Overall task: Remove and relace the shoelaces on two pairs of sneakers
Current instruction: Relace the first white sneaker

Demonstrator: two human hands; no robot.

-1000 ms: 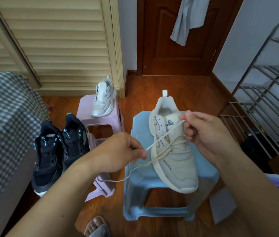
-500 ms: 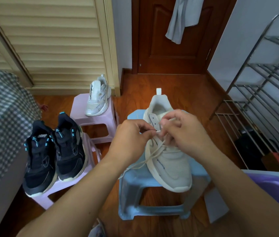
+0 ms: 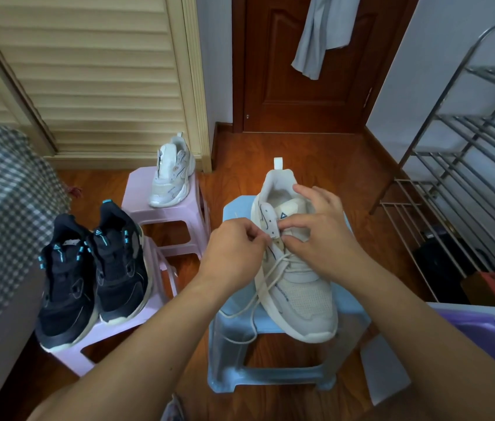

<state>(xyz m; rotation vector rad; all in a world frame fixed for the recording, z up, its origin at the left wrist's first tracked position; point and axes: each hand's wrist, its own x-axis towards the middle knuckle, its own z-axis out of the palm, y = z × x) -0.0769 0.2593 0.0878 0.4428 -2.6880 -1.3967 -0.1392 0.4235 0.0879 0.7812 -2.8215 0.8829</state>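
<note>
Hands are working together at the cream sneaker (image 3: pixel 296 278) on the blue stool (image 3: pixel 273 326), six o'clock: left hand (image 3: pixel 234 250) pinching the lace (image 3: pixel 270 275), right hand (image 3: pixel 320 235) steadying the eyelet flap. Relacing; next likely calls for threading the tip through.

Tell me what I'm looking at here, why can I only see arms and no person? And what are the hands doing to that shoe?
The camera sits on the person's head and looks down, so you see only their arms and hands. There is no machine here.

In front stands a blue stool with a cream sneaker on it. The left hand pinches the shoelace beside the sneaker's eyelets. The right hand rests over the sneaker's tongue, its thumb and finger pinching near the same spot. The loose end of the lace dangles down over the stool's edge.

To the left, a pair of black sneakers sits on a pink stool, and one white sneaker stands on another pink stool behind it.
</note>
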